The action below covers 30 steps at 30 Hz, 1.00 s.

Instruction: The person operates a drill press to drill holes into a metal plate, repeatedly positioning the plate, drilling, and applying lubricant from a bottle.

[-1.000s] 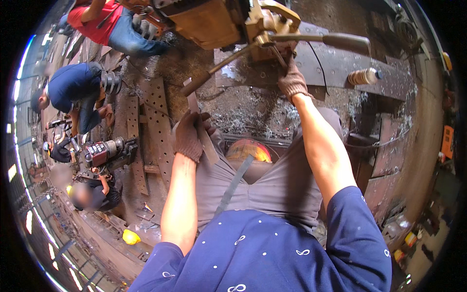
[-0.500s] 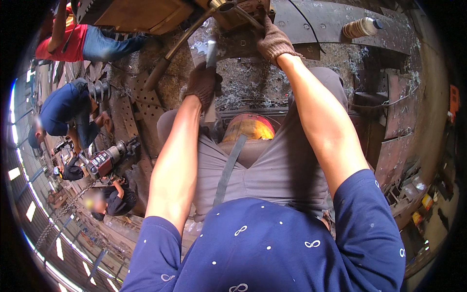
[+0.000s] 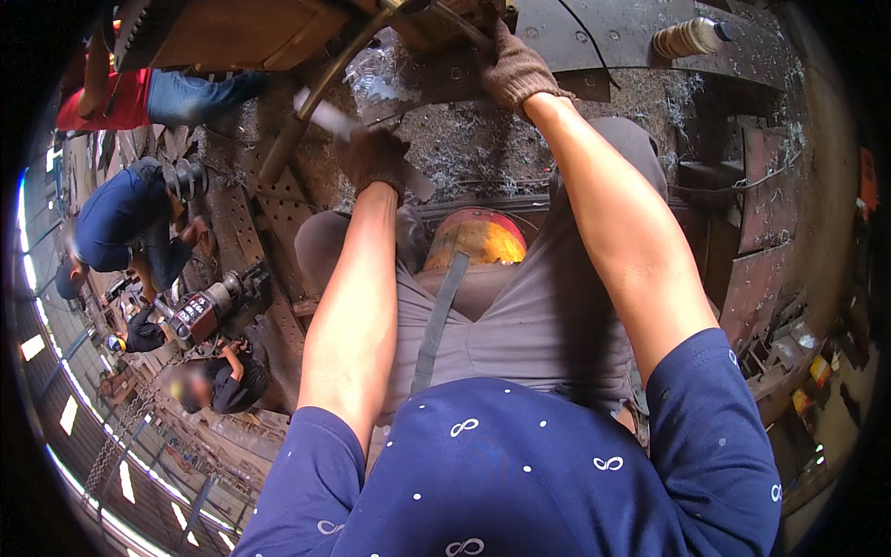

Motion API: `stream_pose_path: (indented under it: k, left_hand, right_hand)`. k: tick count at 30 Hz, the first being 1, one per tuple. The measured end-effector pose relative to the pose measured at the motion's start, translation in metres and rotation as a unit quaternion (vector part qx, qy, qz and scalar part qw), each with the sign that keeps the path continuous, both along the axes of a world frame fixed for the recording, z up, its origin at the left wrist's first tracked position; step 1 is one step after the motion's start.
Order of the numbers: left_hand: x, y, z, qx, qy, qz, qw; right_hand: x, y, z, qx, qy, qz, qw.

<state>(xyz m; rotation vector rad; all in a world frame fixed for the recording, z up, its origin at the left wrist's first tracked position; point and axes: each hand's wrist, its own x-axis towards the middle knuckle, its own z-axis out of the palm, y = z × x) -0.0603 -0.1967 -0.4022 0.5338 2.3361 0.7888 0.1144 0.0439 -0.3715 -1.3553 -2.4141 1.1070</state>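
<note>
My left hand [image 3: 373, 160], in a brown knit glove, is closed around a flat metal bar [image 3: 323, 113]. Motion smears the bar, which slants from upper left down past the glove on the right. Ahead of me stands a machine [image 3: 251, 35] with a hub of long metal levers. One lever [image 3: 320, 88] reaches down toward the left, just beyond the bar. My right hand [image 3: 517, 72], gloved alike, is closed at the end of another lever [image 3: 459, 26]. Its fingertips are partly hidden against the machine.
Metal shavings litter the steel surface ahead. A bottle [image 3: 691, 39] lies at the far right. Between my knees is a yellow and red rounded object [image 3: 478, 239]. Several people work on the left, near a red motor-like machine [image 3: 200, 316].
My left hand has shifted slightly left and tilted the bar from upright to a leftward slant. The right hand stays at the lever, moved only slightly.
</note>
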Motion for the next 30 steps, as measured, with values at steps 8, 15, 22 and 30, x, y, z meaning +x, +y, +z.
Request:
stream_pose_path:
  k: [8,15,22,30]
  left_hand:
    - [-0.005,0.005,-0.004,-0.255,0.149,-0.262,0.919]
    - [0.028,0.006,-0.012,-0.098,-0.039,-0.001,0.994]
    - [0.008,-0.003,-0.050,-0.155,0.123,0.065,0.978]
    - [-0.021,0.052,-0.004,-0.101,0.064,-0.083,0.989]
  right_hand:
    - [-0.002,-0.003,0.016,-0.048,-0.001,-0.004,0.999]
    - [-0.003,0.001,-0.009,-0.014,-0.005,-0.006,1.000]
    - [-0.010,-0.004,0.013,-0.039,-0.043,0.008,0.998]
    - [-0.005,0.000,0.018,-0.018,-0.059,0.027,0.998]
